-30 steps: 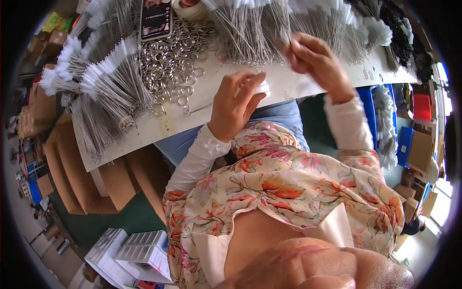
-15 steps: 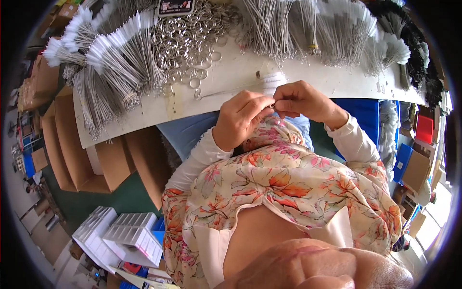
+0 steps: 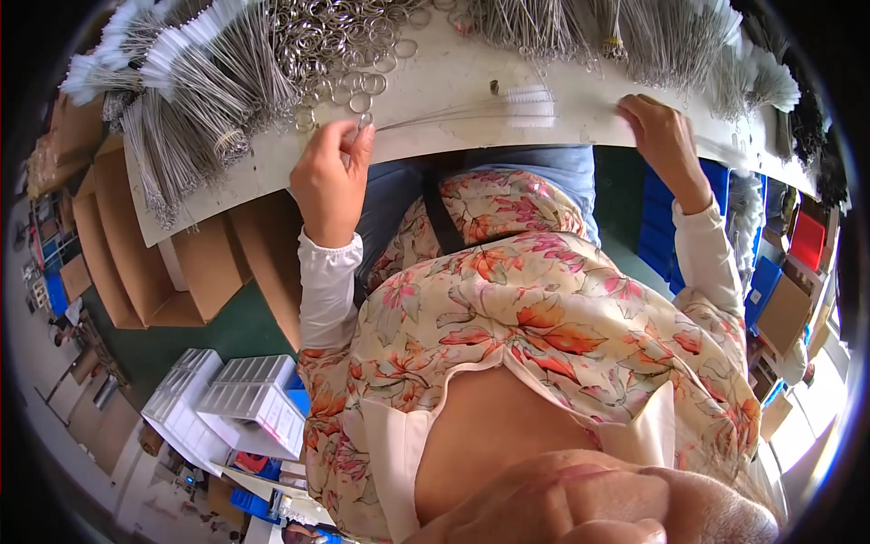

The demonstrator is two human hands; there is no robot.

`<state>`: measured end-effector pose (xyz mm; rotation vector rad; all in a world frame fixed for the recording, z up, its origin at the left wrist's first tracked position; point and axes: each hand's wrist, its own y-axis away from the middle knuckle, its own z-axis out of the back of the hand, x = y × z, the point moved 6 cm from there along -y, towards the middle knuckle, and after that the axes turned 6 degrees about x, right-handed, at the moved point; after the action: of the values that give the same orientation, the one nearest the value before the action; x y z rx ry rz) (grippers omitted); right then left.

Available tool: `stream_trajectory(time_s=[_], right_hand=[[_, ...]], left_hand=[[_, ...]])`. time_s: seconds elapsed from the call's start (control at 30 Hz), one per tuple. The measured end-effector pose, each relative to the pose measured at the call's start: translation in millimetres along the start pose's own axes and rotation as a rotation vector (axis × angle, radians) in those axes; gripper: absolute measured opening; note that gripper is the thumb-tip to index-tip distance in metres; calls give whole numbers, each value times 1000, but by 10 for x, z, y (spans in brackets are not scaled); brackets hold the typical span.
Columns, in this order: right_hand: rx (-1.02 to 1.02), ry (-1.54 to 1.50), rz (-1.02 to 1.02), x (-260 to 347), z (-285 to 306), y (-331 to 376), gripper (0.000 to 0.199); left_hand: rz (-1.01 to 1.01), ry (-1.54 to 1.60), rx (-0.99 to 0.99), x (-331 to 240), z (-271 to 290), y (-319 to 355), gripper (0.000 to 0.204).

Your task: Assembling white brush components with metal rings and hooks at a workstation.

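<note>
My left hand [image 3: 332,183] is at the table's front edge, thumb and forefinger closing at a metal ring [image 3: 364,119]. From beside that ring, thin wire stems run right to the white bristle heads of slender wire brushes [image 3: 530,103] lying on the table. How firmly the ring is gripped is hard to make out. My right hand [image 3: 666,145] is well to the right, over the table edge. Its fingers stretch out and bend slightly, with nothing visible in them. Loose metal rings [image 3: 349,86] lie just beyond my left hand.
Bundles of white-tipped wire brushes [image 3: 217,72] line the table [image 3: 435,140] at left, with more bundles [image 3: 666,45] along the back right. A small dark bit [image 3: 494,87] lies behind the brushes. Cardboard boxes [image 3: 145,245] stand below left, blue bins [image 3: 657,222] below right.
My hands were together in front of me, fingertips meeting at a small thing. They have parted: the left moved left to the ring, the right moved right. The view has shifted somewhat.
</note>
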<state>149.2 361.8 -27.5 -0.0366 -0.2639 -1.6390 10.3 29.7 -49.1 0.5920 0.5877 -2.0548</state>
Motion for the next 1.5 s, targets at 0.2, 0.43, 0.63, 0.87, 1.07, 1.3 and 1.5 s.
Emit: stream_trajectory(time_s=[0.2,0.43,0.63,0.87,1.07,1.3,1.5], right_hand=[[-221,-668,504,1386,169,-479,6],[-80,-681,502,1743,208,-661,8],[145,-1013,423,1619,214,-588,13],[276,-1404,197,1568,135,-535,18],[113,-1604,212,1708,408,-659,16],[219,-1437,276,1747,517,-696,21],[41,-1388,264,1696,377,-683,13]], left_hand=[[82,726,78,47,-22,1,8],[-49,1008,235,-315,438,-231,12],[-191,985,301,-548,504,-282,19],[-244,894,36,-813,461,-230,27],[-472,541,-177,-993,571,-251,31],[-518,517,-69,-954,687,-371,29],[-487,496,232,-966,677,-476,18]])
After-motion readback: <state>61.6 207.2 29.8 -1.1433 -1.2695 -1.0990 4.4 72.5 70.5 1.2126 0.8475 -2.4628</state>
